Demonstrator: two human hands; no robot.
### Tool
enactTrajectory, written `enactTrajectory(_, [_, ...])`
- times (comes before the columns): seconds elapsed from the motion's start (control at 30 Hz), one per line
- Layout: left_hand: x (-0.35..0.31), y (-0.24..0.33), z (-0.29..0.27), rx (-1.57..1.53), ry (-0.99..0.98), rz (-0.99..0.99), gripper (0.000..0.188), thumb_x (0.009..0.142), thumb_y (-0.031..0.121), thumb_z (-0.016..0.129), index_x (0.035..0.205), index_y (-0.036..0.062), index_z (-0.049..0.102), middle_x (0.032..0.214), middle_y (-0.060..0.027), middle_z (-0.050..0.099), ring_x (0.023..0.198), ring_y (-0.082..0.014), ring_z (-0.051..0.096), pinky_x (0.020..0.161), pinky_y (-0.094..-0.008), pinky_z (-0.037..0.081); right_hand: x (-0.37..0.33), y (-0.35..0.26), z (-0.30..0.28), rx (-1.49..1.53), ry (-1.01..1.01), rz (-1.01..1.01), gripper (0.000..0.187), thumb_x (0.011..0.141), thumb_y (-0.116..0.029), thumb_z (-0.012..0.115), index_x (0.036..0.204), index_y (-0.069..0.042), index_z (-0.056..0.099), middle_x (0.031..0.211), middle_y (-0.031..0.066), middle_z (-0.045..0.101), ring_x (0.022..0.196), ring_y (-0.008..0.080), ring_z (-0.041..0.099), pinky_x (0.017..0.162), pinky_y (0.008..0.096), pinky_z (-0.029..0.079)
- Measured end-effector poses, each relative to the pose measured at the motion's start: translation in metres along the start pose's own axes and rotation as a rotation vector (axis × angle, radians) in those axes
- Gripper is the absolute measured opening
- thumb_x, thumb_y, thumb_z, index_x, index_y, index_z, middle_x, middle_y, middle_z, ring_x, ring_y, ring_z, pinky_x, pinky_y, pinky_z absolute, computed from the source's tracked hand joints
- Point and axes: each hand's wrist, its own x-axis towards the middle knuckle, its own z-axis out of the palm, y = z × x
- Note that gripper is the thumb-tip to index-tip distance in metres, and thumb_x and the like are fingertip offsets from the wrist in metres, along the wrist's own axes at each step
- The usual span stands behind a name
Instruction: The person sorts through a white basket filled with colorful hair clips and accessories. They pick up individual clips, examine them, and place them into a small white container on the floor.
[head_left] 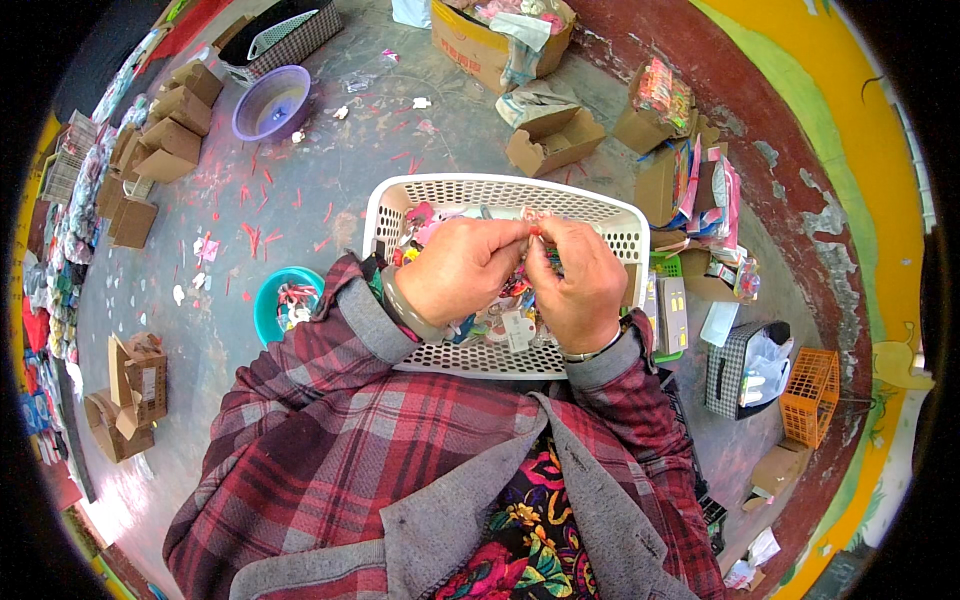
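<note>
Above a white perforated plastic basket (505, 187), my two hands meet with fingertips nearly touching. My left hand (455, 268) and my right hand (578, 283) are both closed in a pinch on a small red and white piece (534, 222), too small to name exactly. Fingers cover most of it. Inside the basket lies a jumble of small colourful items, with a pink one (424, 214) by the left wall and a white tag (518, 331) near the front. My forearms, in plaid sleeves, hide part of the basket's near side.
A teal basin (266, 305) with small items stands left of the basket. Farther off are a purple basin (272, 103), a large cardboard box (470, 48) and an open carton (556, 142). An orange crate (809, 397) stands at right. Red scraps (252, 240) litter the floor.
</note>
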Motion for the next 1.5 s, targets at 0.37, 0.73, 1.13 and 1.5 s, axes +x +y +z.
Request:
enactTrajectory(0.37, [0.0,-0.003,0.004,-0.062,0.058,0.036,0.02,0.081,0.009,0.053,0.098,0.0048,0.063,0.068,-0.0186,0.059,0.061,-0.0314,0.06,0.053,-0.0358,0.046,-0.002,-0.001,-0.002,0.188,-0.012,0.21,0.016,0.068,0.002,0.063,0.081,-0.005,0.058,0.073,0.0101,0.058,0.061,0.0234,0.058,0.053,0.0303,0.046])
enactTrajectory(0.73, [-0.001,-0.004,-0.001,-0.156,-0.014,-0.102,0.019,0.088,0.005,0.051,0.102,-0.0025,0.061,0.088,-0.0102,0.065,0.08,-0.0115,0.06,0.072,-0.0241,0.048,0.008,0.003,-0.021,0.697,-0.058,0.716,0.005,0.075,0.001,0.062,0.079,0.0,0.06,0.07,0.0031,0.061,0.059,0.0054,0.056,0.053,0.0197,0.045])
enactTrajectory(1.13, [0.002,0.011,-0.005,-0.523,0.032,-0.246,0.021,0.091,0.012,0.05,0.106,0.0022,0.06,0.093,-0.0034,0.064,0.077,-0.0071,0.057,0.06,-0.0184,0.047,0.001,0.042,-0.065,0.905,0.166,0.789,0.006,0.079,0.001,0.056,0.084,0.003,0.059,0.073,0.0044,0.061,0.064,0.0087,0.056,0.06,0.0206,0.044])
enactTrajectory(1.5, [0.001,0.005,-0.003,-0.55,0.064,-0.301,0.022,0.091,0.009,0.049,0.107,-0.0012,0.059,0.096,-0.0072,0.064,0.082,-0.0101,0.058,0.073,-0.0222,0.047,-0.091,0.111,-0.137,0.365,0.205,0.888,0.006,0.081,-0.003,0.057,0.083,0.0,0.061,0.073,0.0013,0.06,0.066,0.0071,0.054,0.062,0.021,0.043])
